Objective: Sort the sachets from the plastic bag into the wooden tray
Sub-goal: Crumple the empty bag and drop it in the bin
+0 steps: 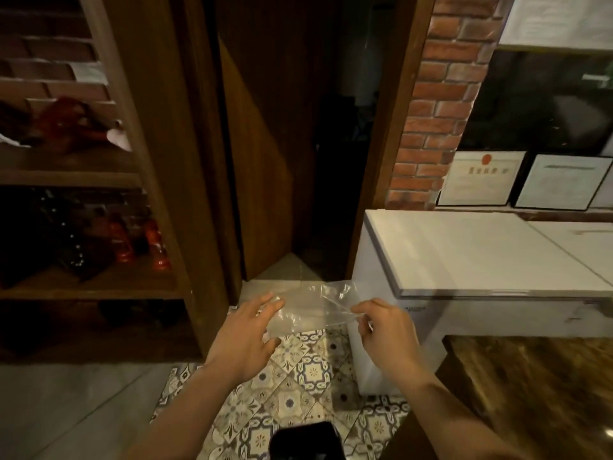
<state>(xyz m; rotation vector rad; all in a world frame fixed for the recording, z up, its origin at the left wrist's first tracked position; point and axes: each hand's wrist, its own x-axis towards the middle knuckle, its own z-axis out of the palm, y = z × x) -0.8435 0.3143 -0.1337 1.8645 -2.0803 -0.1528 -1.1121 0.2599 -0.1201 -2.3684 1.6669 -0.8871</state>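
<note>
A clear plastic bag [311, 308] is stretched flat between both my hands above the patterned floor. It looks see-through with nothing visible inside. My left hand [243, 336] holds its left edge with fingers spread along the plastic. My right hand [386, 328] pinches the bag's right edge between thumb and fingers. No sachets and no wooden tray are in view.
A white chest freezer [481, 257] stands at the right, with a dark wooden tabletop [530, 376] in front of it. A wooden shelf unit [99, 277] with red items fills the left. A dark doorway [315, 194] lies ahead. A black object [305, 441] sits at the bottom edge.
</note>
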